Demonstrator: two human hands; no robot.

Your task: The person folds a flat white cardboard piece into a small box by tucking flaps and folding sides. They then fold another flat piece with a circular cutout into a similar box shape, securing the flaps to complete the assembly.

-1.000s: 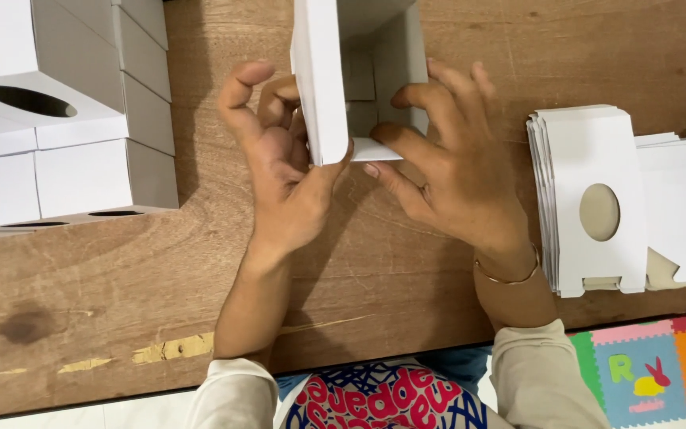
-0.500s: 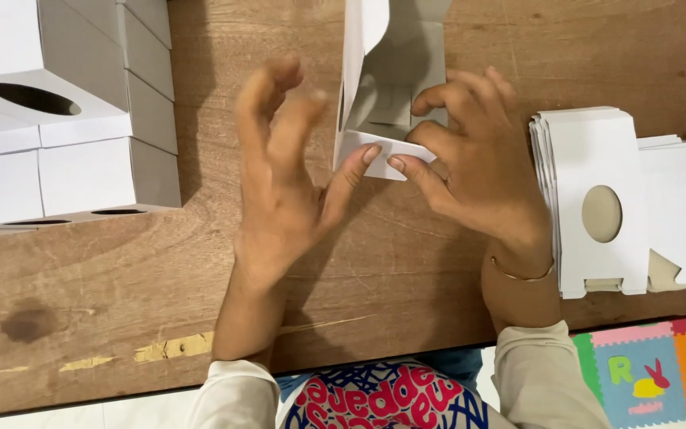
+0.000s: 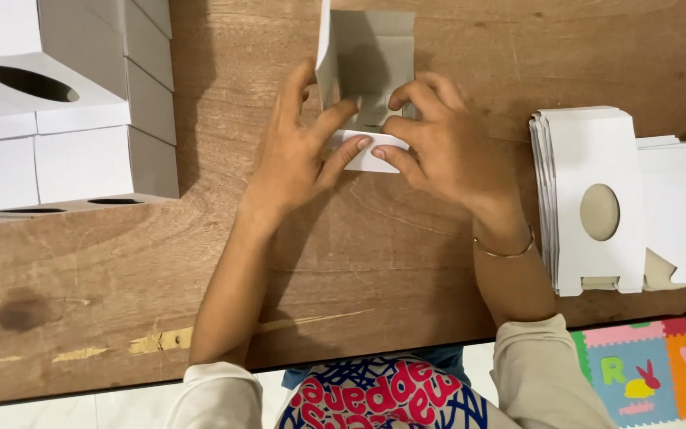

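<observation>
- While both hands meet at the middle of the wooden table (image 3: pixel 406 254), the half-formed white carton (image 3: pixel 367 59) stands open toward the camera, its grey inside showing.
- Left hand (image 3: pixel 295 159): fingers spread and partly curled, thumb side against the carton's left wall, fingertips resting on the white end flap (image 3: pixel 368 151) – it's bracing and pinching, not a full fist.
- Right hand (image 3: pixel 438 151), gold bangle (image 3: pixel 506 250) at the wrist: fingers bent over the carton's near right corner, index and thumb nipping the same flap from the other side.
- That flap lies nearly flat on the table at the carton's near end, between the two sets of fingertips.
- To do this fold well, I'd judge: keep the side walls square with the left hand, crease the flap right along its score line, and press evenly from both ends so it doesn't skew or buckle.
- Watch the thin card – too much squeeze would likely dent the wall.
- Off to the left, a stack of finished white boxes (image 3: pixel 65 135) with oval openings, well apart.
- Off to the right, a pile of flat die-cut blanks (image 3: pixel 597 159) with an oval window, near the right wrist but not touching.
</observation>
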